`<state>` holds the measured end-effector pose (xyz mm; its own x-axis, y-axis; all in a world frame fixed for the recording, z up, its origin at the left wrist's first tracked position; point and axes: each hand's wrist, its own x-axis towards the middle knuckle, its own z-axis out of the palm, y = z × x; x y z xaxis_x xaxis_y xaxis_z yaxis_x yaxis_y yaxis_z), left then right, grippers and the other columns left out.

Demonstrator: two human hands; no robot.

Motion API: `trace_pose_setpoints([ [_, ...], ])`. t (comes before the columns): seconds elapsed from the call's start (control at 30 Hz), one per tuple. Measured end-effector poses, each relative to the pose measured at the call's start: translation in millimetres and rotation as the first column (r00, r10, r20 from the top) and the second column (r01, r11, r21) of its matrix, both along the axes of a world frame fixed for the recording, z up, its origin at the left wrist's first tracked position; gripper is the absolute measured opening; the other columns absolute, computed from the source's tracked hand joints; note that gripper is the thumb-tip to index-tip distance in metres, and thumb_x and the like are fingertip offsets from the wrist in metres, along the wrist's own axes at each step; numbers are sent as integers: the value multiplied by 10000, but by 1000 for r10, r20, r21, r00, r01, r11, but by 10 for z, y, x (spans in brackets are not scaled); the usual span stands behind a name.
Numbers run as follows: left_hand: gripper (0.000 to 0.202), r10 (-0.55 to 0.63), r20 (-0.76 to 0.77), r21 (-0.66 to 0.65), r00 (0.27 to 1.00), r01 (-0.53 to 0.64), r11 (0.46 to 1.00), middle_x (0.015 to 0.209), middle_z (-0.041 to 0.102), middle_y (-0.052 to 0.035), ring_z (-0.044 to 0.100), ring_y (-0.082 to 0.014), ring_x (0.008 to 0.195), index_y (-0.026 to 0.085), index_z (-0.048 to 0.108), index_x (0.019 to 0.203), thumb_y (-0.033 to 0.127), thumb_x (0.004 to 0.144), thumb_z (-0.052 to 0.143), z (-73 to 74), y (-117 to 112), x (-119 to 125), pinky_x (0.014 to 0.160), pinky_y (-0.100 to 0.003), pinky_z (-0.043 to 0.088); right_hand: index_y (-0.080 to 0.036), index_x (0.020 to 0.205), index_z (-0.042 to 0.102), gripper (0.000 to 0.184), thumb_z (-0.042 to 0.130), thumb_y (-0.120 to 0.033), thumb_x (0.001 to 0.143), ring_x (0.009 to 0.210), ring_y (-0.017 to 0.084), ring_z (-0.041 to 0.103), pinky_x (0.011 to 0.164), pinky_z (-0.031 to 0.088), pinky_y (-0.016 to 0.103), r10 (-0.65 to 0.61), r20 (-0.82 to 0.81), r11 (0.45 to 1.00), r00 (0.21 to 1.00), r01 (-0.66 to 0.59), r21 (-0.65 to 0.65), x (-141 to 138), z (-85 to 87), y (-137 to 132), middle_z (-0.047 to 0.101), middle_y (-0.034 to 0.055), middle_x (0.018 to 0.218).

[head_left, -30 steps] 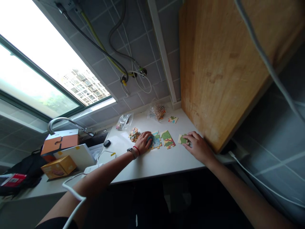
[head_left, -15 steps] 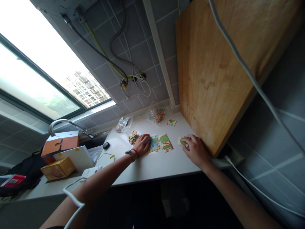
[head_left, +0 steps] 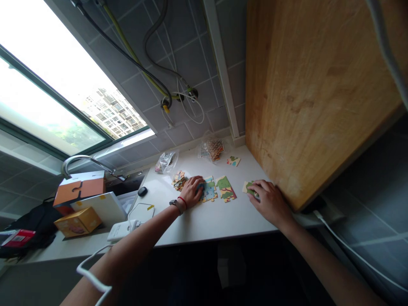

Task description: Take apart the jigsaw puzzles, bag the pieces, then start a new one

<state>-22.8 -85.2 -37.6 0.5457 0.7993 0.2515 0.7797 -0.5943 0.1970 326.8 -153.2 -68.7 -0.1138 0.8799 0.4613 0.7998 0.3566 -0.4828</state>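
Observation:
My left hand (head_left: 192,192) lies on the white counter, its fingers curled over the left end of a joined blue puzzle section (head_left: 209,191). Part of the blue piece under the fingertips is covered. Just right of it lies a green and yellow puzzle section (head_left: 226,189) with a red-brown edge, a thin gap between them. Farther right, my right hand (head_left: 267,199) has its fingers closed on a green puzzle piece (head_left: 249,188), apart from the other sections and partly hidden by the fingers. A heap of loose puzzle pieces (head_left: 179,181) sits beyond my left hand.
Behind are two clear plastic bags (head_left: 167,162), one with more pieces (head_left: 213,148), and a small puzzle section (head_left: 233,161). A large wooden board (head_left: 306,93) stands close by my right hand. To the left are a black mouse-like object (head_left: 142,191), boxes (head_left: 79,191) and a faucet (head_left: 92,162).
The camera view has shifted slightly, so the counter appears a little farther right. Both hands and the puzzle sections keep nearly the same places on the counter.

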Motion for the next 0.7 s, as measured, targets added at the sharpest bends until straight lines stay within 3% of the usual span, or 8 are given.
trace_pose_setpoints([
  [0.4, 320, 18, -12, 12, 1000, -18, 1000, 1353, 630, -149, 593, -307, 1234, 192, 639, 1247, 300, 989, 484, -24, 31, -11, 1063, -500, 501, -215, 1039, 761, 199, 603, -273, 934, 1038, 309, 660, 930, 522, 466, 15, -23, 1000, 1000, -15, 6, 8, -42, 32, 702, 120, 1138],
  [0.57, 330, 35, -31, -3, 999, -36, 999, 987, 716, -105, 690, -248, 906, 200, 712, 963, 332, 1042, 420, 133, 328, 99, 875, -425, 586, -214, 1025, 763, 179, 619, -240, 921, 1024, 299, 660, 927, 528, 457, 18, -40, 1000, 999, -18, 5, 5, -21, 24, 700, 115, 1128],
  [0.7, 240, 6, -34, -5, 999, -6, 1000, 1054, 723, -105, 711, -233, 931, 202, 722, 1028, 269, 995, 494, 263, 614, 398, 887, -396, 590, -221, 1015, 763, 163, 639, -227, 909, 1022, 293, 659, 921, 527, 447, 20, -37, 1000, 999, -20, 4, 5, -4, 16, 698, 106, 1124],
])
